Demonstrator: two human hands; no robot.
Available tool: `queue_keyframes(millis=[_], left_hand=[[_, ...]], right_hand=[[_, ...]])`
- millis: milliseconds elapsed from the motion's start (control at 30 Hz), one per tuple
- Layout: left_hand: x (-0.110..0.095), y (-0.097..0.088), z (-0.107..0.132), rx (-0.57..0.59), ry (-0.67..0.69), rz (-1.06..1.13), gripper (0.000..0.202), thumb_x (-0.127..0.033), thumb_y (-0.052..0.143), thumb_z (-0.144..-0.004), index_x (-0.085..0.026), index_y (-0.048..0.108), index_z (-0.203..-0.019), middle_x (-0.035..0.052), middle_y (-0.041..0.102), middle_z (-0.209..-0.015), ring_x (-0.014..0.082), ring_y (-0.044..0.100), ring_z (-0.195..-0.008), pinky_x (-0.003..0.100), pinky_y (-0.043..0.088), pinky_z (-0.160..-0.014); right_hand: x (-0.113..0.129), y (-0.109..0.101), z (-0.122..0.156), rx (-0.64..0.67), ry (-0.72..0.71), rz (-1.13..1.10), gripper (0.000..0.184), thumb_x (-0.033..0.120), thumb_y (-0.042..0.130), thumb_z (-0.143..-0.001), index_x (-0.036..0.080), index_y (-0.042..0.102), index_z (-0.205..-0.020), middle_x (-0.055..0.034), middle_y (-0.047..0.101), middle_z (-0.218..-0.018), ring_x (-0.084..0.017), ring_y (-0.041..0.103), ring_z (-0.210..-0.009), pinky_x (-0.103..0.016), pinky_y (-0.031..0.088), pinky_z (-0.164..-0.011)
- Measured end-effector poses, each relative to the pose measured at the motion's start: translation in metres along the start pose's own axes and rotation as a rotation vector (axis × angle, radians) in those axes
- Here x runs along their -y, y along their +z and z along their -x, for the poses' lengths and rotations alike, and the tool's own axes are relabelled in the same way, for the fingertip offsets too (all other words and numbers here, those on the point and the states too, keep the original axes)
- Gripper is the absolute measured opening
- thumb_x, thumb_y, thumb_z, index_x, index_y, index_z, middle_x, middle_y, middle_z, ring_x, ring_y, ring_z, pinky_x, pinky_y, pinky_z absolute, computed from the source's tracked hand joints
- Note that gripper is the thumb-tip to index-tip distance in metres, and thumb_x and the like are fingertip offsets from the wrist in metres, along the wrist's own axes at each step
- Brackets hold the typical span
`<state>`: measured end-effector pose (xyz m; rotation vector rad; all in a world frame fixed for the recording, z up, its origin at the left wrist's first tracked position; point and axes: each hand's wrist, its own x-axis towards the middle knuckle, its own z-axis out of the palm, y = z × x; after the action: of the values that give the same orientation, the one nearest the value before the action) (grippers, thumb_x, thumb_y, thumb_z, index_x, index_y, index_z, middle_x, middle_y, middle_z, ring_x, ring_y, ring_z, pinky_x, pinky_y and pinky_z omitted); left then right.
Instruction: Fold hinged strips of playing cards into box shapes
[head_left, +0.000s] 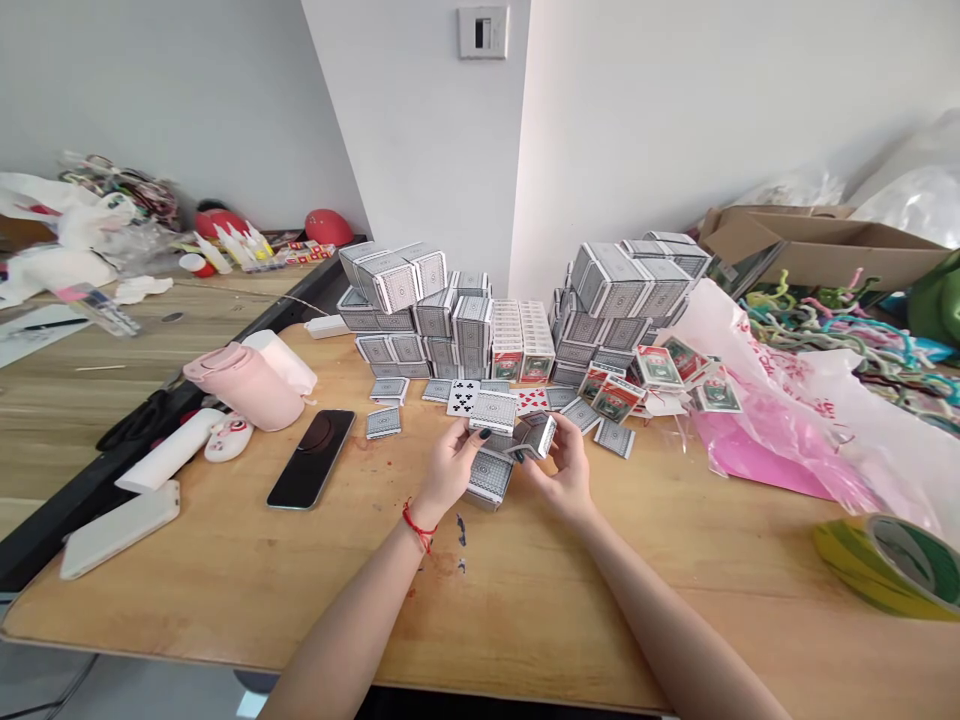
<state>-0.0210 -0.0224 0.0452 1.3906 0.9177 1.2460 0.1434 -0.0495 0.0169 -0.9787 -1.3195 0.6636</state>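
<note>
Light-brown wood tabletop, stained in spots, backed by pale wall; cardboard box far right. Left hand pinches a grey-backed deck between thumb and fingers; right hand, fingers curled, grips a bent card piece just beside it. Grey pack sits on the wood below, between the hands. Stacked packs fill the far side. Bare wood between phone and left forearm, also from right forearm to tape roll. Near edge passes under both forearms.
</note>
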Motion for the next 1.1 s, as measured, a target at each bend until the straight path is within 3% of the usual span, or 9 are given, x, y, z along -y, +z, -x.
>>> queue_keyframes(millis=[300, 500, 600, 733, 900, 1100], left_hand=[[-0.001, 0.001, -0.001, -0.059, -0.018, 0.033, 0.022, -0.032, 0.057, -0.078, -0.016, 0.061, -0.093, 0.0055, 0.064, -0.093, 0.0165, 0.057, -0.087, 0.025, 0.042, -0.079], [-0.008, 0.003, 0.001, -0.04, -0.032, 0.052, 0.018, -0.034, 0.057, -0.078, -0.016, 0.059, -0.082, 0.0021, 0.061, -0.081, 0.0131, 0.054, -0.076, 0.022, 0.041, -0.071], [-0.009, 0.005, 0.002, -0.035, -0.04, 0.034, 0.02, -0.036, 0.056, -0.078, -0.016, 0.056, -0.075, 0.0003, 0.058, -0.072, 0.0113, 0.052, -0.069, 0.02, 0.04, -0.064], [-0.011, 0.006, 0.001, 0.002, -0.082, 0.065, 0.021, -0.035, 0.056, -0.078, -0.015, 0.059, -0.083, 0.0025, 0.062, -0.079, 0.0139, 0.054, -0.077, 0.023, 0.041, -0.07], [-0.018, 0.007, 0.0, 0.073, -0.216, 0.158, 0.029, -0.038, 0.054, -0.078, -0.016, 0.06, -0.095, 0.0057, 0.064, -0.087, 0.0186, 0.056, -0.085, 0.026, 0.042, -0.071], [-0.017, 0.01, 0.002, -0.003, -0.197, 0.079, 0.027, -0.041, 0.056, -0.077, -0.014, 0.062, -0.08, 0.0041, 0.063, -0.075, 0.0161, 0.054, -0.075, 0.025, 0.041, -0.066]], right_hand=[[-0.004, 0.003, 0.001, -0.019, 0.018, -0.092, 0.05, 0.019, 0.063, -0.071, 0.025, 0.037, -0.114, -0.0093, 0.053, -0.107, -0.021, 0.055, -0.101, -0.04, 0.048, -0.084], [-0.003, 0.002, 0.002, 0.015, -0.12, 0.031, 0.051, 0.016, 0.057, -0.074, 0.029, 0.034, -0.118, -0.0093, 0.043, -0.115, -0.021, 0.049, -0.108, -0.042, 0.047, -0.084], [0.001, 0.001, 0.002, 0.032, -0.161, 0.22, 0.032, 0.015, 0.054, -0.075, 0.027, 0.047, -0.104, -0.0092, 0.037, -0.119, -0.024, 0.042, -0.115, -0.045, 0.043, -0.089], [0.006, 0.001, 0.0, 0.026, -0.203, 0.322, 0.01, 0.015, 0.054, -0.076, 0.022, 0.054, -0.083, -0.0091, 0.033, -0.122, -0.026, 0.042, -0.115, -0.047, 0.039, -0.093], [0.009, 0.001, -0.003, 0.011, -0.27, 0.366, 0.005, 0.017, 0.057, -0.076, 0.021, 0.058, -0.074, -0.0079, 0.033, -0.125, -0.028, 0.041, -0.116, -0.049, 0.04, -0.093], [0.015, 0.002, -0.002, 0.012, -0.296, 0.367, 0.007, 0.016, 0.059, -0.075, 0.023, 0.059, -0.074, -0.008, 0.034, -0.125, -0.029, 0.042, -0.116, -0.049, 0.044, -0.089]])
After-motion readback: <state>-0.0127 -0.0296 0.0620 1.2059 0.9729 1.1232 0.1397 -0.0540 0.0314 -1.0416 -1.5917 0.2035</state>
